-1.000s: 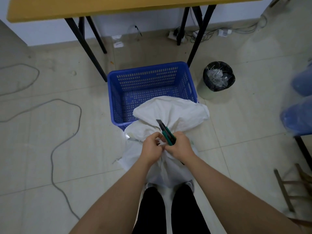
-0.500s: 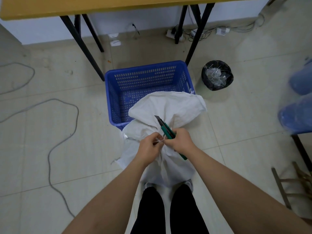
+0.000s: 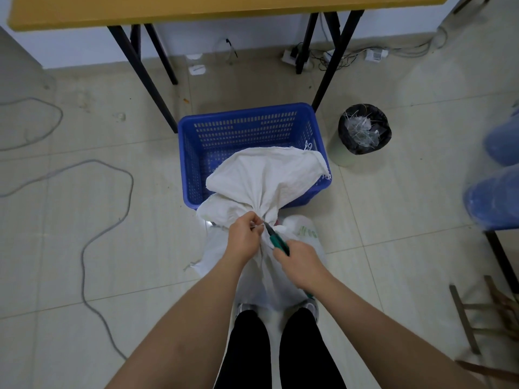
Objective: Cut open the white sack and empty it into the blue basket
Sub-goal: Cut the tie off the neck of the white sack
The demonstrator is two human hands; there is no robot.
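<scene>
A white woven sack [image 3: 261, 181] stands on the floor in front of my feet, its tied neck bunched and its loose top flopped over the near rim of the blue basket [image 3: 247, 130]. My left hand [image 3: 244, 237] pinches the white tie string at the sack's neck. My right hand [image 3: 297, 262] grips a green utility knife [image 3: 276, 238], whose blade tip points up-left into the tied neck beside my left fingers. The basket looks empty where its inside shows.
A yellow-topped table [image 3: 196, 9] with black legs stands behind the basket. A black bin [image 3: 364, 129] holding cut strings sits to the right. Grey cable [image 3: 84, 242] loops across the floor on the left. Blue water bottles [image 3: 494, 197] and a wooden stool [image 3: 483, 313] are at the right.
My right hand has drawn back toward me and lowered the knife, so the blade now meets the tied neck. My left hand still pinches the string.
</scene>
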